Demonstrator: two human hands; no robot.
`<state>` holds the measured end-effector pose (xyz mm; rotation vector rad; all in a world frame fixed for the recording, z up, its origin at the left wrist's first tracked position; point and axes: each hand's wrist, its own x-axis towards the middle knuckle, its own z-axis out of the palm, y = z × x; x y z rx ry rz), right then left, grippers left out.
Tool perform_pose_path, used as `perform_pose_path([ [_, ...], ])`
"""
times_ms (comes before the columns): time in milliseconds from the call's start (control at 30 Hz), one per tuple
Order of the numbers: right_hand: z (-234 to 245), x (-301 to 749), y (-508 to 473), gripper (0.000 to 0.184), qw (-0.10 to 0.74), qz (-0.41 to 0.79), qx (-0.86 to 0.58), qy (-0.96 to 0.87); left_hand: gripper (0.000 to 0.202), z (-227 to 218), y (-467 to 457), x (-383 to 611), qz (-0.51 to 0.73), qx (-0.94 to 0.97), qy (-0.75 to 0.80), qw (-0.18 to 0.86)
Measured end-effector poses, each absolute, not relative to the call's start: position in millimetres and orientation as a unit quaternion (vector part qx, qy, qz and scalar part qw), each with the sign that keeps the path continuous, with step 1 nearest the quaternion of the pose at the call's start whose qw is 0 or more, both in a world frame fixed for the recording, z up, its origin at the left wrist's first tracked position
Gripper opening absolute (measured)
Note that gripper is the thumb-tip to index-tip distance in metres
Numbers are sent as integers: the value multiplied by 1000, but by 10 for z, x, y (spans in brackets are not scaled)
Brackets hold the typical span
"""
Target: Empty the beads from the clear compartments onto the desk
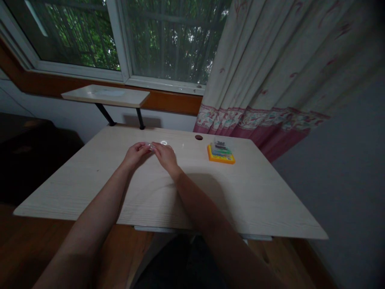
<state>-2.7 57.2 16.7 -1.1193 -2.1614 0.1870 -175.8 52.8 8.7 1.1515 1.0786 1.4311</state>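
Observation:
My left hand [136,154] and my right hand [165,155] meet over the far middle of a pale wooden table [246,200]. Their fingertips pinch a small clear object [150,146] between them; it is too small to name. Just beyond the right hand a small shiny round piece [164,142] lies on the table. Both forearms reach out from the near edge.
An orange tray [221,157] stacked with coloured flat pieces and a clear box stands at the right rear. A cable hole [199,137] is near the back edge. A small shelf [105,95] juts from the wall under the window. A curtain [270,80] hangs right.

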Motion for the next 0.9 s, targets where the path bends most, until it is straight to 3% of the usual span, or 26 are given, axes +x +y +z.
perform_pose_path([
  [333, 158, -82, 508, 31, 319, 42, -458, -829, 55, 138, 444, -1705, 568, 476, 443, 504],
  [633, 76, -13, 507, 35, 372, 127, -525, -755, 58, 104, 467, -1764, 554, 467, 461, 512],
  [900, 5, -23, 546, 32, 379, 118, -542, -740, 59, 56, 535, -1862, 587, 457, 466, 478],
])
